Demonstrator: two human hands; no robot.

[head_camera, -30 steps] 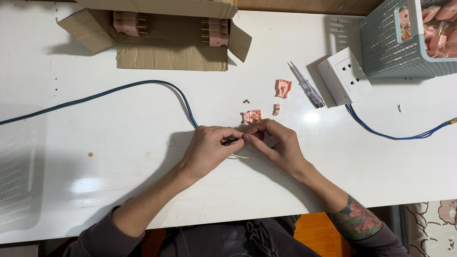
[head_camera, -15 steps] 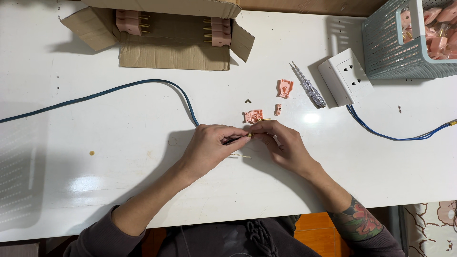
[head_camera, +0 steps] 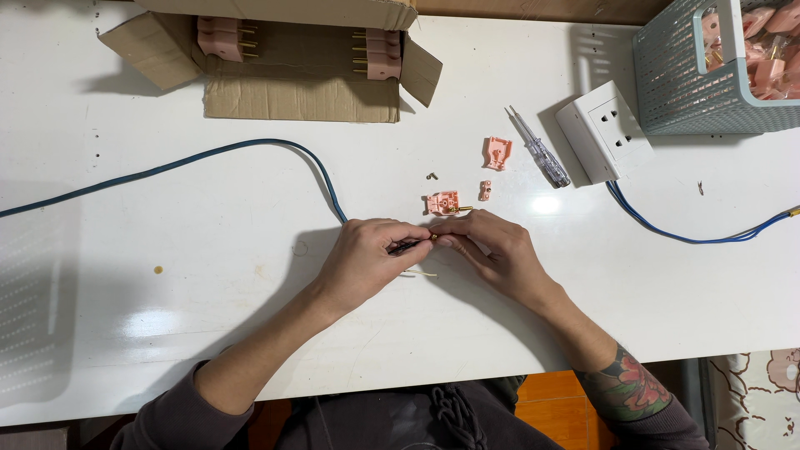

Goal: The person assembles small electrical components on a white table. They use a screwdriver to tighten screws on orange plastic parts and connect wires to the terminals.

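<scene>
We see both hands meeting near the middle of the white table (head_camera: 167, 333). The left hand (head_camera: 367, 258) is pinched shut on the end of the blue cable (head_camera: 250, 150), whose dark tip lies roughly along the nine-to-three line and points toward three o'clock; from the hand the cable runs up toward eleven o'clock, then sweeps away to nine. The right hand (head_camera: 492, 250) closes its fingertips on that same tip from the three o'clock side, perhaps around a small brass piece, though it is too small for us to be sure. Just at twelve o'clock of the fingers lies an open pink plug body (head_camera: 442, 202), with a pink cover (head_camera: 497, 152) and a tester screwdriver (head_camera: 540, 157) farther toward one o'clock, beside a white socket block (head_camera: 604, 132).
</scene>
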